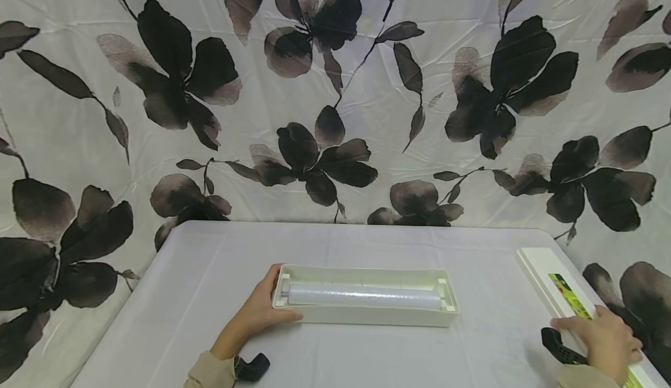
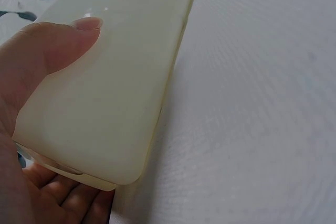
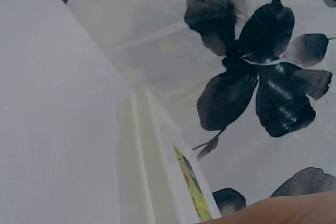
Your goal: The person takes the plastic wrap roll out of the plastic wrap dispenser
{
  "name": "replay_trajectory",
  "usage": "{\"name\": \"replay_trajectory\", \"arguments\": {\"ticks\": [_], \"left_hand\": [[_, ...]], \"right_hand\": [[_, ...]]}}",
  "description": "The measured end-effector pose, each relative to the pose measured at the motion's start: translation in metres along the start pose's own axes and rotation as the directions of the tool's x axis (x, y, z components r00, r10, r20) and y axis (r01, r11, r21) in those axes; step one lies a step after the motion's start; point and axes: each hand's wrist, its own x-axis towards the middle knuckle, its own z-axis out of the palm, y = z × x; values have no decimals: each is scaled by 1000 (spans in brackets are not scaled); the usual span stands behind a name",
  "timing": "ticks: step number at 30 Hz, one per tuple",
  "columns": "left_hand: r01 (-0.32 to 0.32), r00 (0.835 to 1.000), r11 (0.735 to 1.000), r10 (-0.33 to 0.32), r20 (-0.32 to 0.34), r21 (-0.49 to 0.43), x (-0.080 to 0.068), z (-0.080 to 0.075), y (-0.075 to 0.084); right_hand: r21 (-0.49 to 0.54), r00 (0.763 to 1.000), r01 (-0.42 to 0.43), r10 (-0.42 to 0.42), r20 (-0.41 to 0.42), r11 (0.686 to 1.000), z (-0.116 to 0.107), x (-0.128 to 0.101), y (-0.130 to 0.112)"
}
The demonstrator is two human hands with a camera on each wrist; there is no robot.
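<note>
1. Cream plastic lid (image 1: 555,286), long axis running away from the right hand (image 1: 608,341), which grasps its near end.
2. Left hand (image 1: 262,312) cups the tray (image 1: 367,317) end; tray extends rightward, roll (image 1: 364,296) inside.

The long cream plastic tray (image 1: 367,312) under my fingers carries a clear, whitish roll of film (image 1: 362,296). My table's cloth (image 1: 209,295) is plain white; the curtain (image 1: 335,85) shows black-grey flowers. The cream lid (image 1: 545,277) has a green-yellow label.
</note>
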Motion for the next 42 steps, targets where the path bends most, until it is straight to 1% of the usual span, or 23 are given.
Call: {"name": "replay_trajectory", "arguments": {"ticks": [5, 12, 14, 17, 21, 23, 28, 32, 37, 40, 42], "left_hand": [[5, 1000, 1000, -5, 11, -5, 0, -1, 2], [10, 1000, 1000, -10, 17, -11, 1, -2, 2], [10, 1000, 1000, -10, 16, -12, 2, -3, 2], [7, 1000, 1000, -7, 18, -16, 2, -3, 1], [0, 1000, 1000, 1, 23, -25, 2, -3, 2], [0, 1000, 1000, 1, 25, -25, 2, -3, 2], [-1, 1000, 1000, 2, 25, -26, 2, -2, 1], [8, 1000, 1000, -7, 23, -27, 1, -2, 1], [14, 1000, 1000, -14, 25, -28, 1, -1, 1], [25, 1000, 999, -24, 20, -32, 0, -1, 2], [31, 999, 999, -30, 15, -30, 0, -1, 2]], "right_hand": [[31, 1000, -16, 16, -12, 999, -2, 2, -2], [74, 1000, 14, -13, -13, 997, -9, 2, -9], [87, 999, 20, -18, -29, 996, -11, 1, -12], [139, 998, 25, -17, -56, 990, -14, -2, -17], [209, 996, 50, -32, -89, 977, -17, -5, -20], [226, 993, 70, -48, -105, 972, -19, -7, -22], [215, 986, 130, -104, -131, 968, -22, -10, -30], [178, 974, 200, -176, -145, 963, -22, -8, -37], [152, 953, 282, -258, -158, 947, -21, -9, -50], [122, 933, 341, -320, -167, 932, -18, -13, -62], [97, 911, 392, -372, -176, 915, -17, -17, -69]]}}
